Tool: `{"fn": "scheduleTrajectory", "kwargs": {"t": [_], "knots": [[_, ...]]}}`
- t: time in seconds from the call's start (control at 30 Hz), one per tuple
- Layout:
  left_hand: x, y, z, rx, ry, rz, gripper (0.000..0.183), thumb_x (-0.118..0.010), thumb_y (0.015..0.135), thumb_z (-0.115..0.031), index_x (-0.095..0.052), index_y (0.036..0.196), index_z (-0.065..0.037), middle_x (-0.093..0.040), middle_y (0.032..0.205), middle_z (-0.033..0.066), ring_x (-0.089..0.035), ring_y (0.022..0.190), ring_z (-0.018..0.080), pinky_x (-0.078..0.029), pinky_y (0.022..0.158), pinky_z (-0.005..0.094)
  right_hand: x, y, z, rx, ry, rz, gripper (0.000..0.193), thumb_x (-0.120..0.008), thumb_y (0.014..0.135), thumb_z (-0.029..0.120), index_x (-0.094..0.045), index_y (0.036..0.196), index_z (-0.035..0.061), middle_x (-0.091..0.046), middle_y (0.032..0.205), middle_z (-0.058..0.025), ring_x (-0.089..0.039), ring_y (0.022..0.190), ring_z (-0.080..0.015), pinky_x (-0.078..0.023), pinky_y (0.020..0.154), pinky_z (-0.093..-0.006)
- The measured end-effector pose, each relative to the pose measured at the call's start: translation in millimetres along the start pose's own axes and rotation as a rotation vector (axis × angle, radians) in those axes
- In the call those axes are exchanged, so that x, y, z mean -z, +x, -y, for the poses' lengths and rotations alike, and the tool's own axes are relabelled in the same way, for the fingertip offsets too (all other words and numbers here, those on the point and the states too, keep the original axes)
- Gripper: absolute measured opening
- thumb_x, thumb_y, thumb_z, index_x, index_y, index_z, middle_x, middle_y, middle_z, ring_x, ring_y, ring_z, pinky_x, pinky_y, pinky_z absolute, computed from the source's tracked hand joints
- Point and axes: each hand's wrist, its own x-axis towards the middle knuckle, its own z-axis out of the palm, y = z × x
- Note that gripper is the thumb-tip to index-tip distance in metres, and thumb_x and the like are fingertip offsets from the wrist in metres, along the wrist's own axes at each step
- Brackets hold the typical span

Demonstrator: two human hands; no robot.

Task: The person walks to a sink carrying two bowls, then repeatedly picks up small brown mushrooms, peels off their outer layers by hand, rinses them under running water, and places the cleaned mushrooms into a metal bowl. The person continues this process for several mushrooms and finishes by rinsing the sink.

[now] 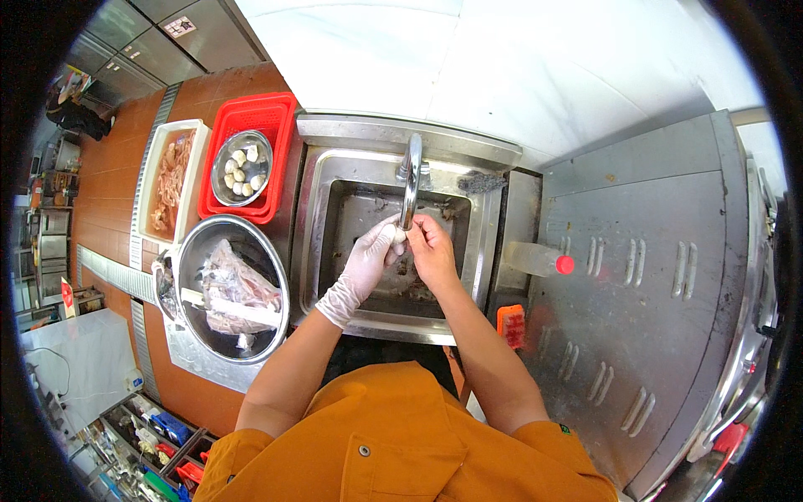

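Both my hands meet under the curved metal tap (412,180), over the steel sink (311,251). A small, rounded, whitish piece that looks like a button mushroom (400,236) is pinched between them, partly covered by fingers. My left hand (365,259), in a pale thin glove, grips it from the left. My bare right hand (433,255) closes on it from the right with thumb and fingers. Several similar whitish mushrooms (238,176) lie in a small steel bowl (219,191), inside a red plastic basket (288,113). Dark scraps dot the sink bottom.
Left of the sink, a large steel basin (283,314) holds plastic-wrapped pale food (238,289). Beyond it is a white tub (201,138) of pinkish strips. On the right stand a red-capped bottle (535,258), a red brush (511,326) and a metal cabinet; a dark scouring pad (482,181) lies behind.
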Motion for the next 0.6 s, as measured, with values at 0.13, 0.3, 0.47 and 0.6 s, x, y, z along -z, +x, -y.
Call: {"fn": "scheduleTrajectory", "kwargs": {"t": [0.13, 0.3, 0.47, 0.6], "knots": [[2.6, 4.2, 1.8, 0.105, -0.299, 0.094, 0.028, -0.049, 0.109, -0.036, -0.061, 0.101, -0.012, -0.048, 0.076, -0.0034, -0.041, 0.065, 0.008, -0.032, 0.06, 0.0234, -1.5, -2.2, -2.7, -0.013, 0.091, -0.009, 0.019, -0.062, 0.107, 0.02, -0.068, 0.11, 0.0019, -0.065, 0.081, 0.0014, -0.056, 0.073, -0.007, -0.047, 0.065, -0.0258], [14.3, 7.9, 10.3, 0.074, 0.02, 0.074, 0.032, -0.048, 0.11, -0.037, -0.065, 0.113, -0.011, -0.046, 0.076, -0.0038, -0.04, 0.065, 0.0085, -0.032, 0.061, 0.0238, 6.1, -2.3, 1.0, -0.099, 0.062, 0.079, 0.016, -0.066, 0.103, 0.018, -0.068, 0.106, 0.0023, -0.065, 0.08, 0.0018, -0.056, 0.068, -0.0059, -0.045, 0.06, -0.0246], [10.6, 9.2, 14.8, -0.037, 0.153, 0.022, 0.047, -0.043, 0.112, -0.042, -0.061, 0.139, -0.009, -0.044, 0.074, -0.0056, -0.038, 0.063, 0.0079, -0.031, 0.059, 0.0244, 9.5, -0.5, 7.8, -0.14, 0.082, 0.111, 0.018, -0.068, 0.103, 0.018, -0.07, 0.104, 0.0005, -0.068, 0.081, -0.0015, -0.06, 0.067, -0.0073, -0.049, 0.06, -0.0249], [20.2, 16.2, 6.3, 0.1, -0.129, 0.065, 0.053, -0.042, 0.112, -0.049, -0.057, 0.144, -0.009, -0.043, 0.072, -0.0057, -0.036, 0.059, 0.0087, -0.028, 0.056, 0.0257, 7.9, -1.1, 11.9, -0.111, 0.182, 0.103, 0.017, -0.068, 0.103, 0.015, -0.07, 0.107, -0.0015, -0.071, 0.089, -0.0045, -0.064, 0.073, -0.0104, -0.054, 0.065, -0.0274]]}}
